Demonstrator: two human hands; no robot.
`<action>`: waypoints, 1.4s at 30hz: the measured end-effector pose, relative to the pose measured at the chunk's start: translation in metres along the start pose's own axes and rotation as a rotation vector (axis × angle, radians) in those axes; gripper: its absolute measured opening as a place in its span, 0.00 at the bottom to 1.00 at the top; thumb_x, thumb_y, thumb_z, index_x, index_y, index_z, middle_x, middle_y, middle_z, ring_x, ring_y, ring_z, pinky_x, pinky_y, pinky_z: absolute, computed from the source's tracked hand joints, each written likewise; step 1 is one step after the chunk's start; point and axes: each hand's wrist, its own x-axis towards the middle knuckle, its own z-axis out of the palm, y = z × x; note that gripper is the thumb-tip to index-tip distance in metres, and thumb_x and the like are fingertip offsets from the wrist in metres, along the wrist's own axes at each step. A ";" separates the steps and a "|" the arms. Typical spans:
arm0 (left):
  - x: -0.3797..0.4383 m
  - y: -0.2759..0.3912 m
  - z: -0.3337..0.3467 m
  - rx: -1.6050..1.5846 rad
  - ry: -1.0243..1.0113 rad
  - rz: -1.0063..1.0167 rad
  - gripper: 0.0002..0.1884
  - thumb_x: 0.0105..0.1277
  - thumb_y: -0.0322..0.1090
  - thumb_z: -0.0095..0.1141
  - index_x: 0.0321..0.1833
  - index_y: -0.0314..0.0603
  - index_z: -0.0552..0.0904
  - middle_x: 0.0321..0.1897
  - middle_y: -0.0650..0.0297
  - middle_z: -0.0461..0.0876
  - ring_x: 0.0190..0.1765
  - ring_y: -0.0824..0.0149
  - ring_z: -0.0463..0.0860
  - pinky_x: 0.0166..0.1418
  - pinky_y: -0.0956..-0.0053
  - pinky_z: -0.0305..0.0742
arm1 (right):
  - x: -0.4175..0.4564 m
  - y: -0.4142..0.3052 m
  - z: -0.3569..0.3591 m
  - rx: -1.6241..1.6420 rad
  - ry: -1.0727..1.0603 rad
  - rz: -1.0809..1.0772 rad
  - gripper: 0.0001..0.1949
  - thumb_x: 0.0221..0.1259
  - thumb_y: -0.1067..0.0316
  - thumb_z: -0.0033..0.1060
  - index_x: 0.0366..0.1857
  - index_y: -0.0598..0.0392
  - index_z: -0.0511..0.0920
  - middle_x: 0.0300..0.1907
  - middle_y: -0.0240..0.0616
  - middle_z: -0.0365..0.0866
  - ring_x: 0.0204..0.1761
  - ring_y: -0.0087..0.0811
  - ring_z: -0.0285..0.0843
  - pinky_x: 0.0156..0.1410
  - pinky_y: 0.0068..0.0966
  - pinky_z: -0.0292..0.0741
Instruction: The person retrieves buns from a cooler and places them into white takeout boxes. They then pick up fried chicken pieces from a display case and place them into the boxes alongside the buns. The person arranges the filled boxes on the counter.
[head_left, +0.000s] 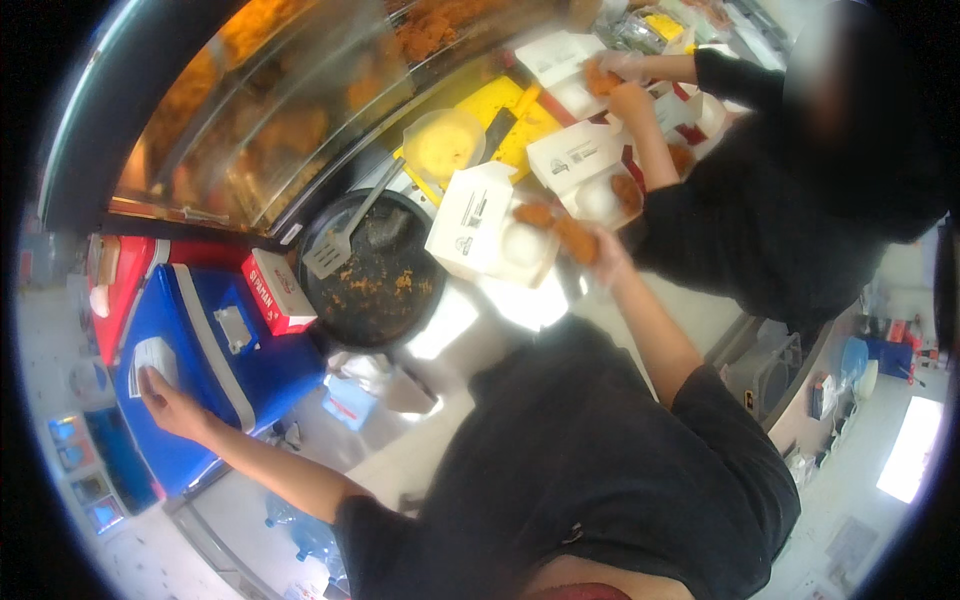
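At the left, my left hand (165, 397) pinches a printed white paper slip (159, 361) above the blue cooler box (277, 375). My right hand (613, 261), in a clear plastic glove, grips a piece of fried chicken (576, 240) at the right edge of an open white carton (474, 217). Inside that carton are a white rounded mound, apparently rice (525, 244), and another brown fried piece (534, 215). Behind it stands a second open carton (574, 154), holding a similar mound (598, 201) and fried food (624, 193).
A black round pan (375, 300) with crumbs bears a slotted spatula (330, 253). Beside it sits a red-and-white box (279, 291). A bowl of yellow sauce (444, 146) rests by a yellow tray (541, 127). A co-worker's hands (630, 86) hold fried food near a glass display case (300, 97).
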 end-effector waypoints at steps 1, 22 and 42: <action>0.000 0.001 0.000 -0.005 0.002 -0.012 0.24 0.68 0.46 0.56 0.58 0.32 0.78 0.54 0.52 0.80 0.54 0.61 0.79 0.60 0.70 0.72 | -0.006 -0.001 0.014 0.024 -0.016 0.001 0.21 0.65 0.59 0.49 0.58 0.57 0.71 0.57 0.43 0.75 0.57 0.37 0.74 0.62 0.36 0.73; 0.009 -0.008 0.003 0.172 0.016 -0.021 0.25 0.70 0.47 0.52 0.58 0.30 0.78 0.58 0.50 0.78 0.61 0.56 0.75 0.67 0.66 0.66 | 0.017 -0.073 0.053 0.387 -0.047 -0.100 0.20 0.64 0.62 0.56 0.57 0.59 0.72 0.57 0.42 0.76 0.58 0.36 0.74 0.58 0.31 0.74; -0.075 0.227 0.119 -0.692 -0.563 0.351 0.32 0.55 0.21 0.61 0.67 0.34 0.68 0.58 0.53 0.73 0.62 0.63 0.74 0.65 0.70 0.67 | 0.036 -0.037 0.088 0.378 -0.333 0.076 0.17 0.66 0.64 0.54 0.56 0.54 0.74 0.56 0.36 0.78 0.58 0.33 0.75 0.65 0.38 0.72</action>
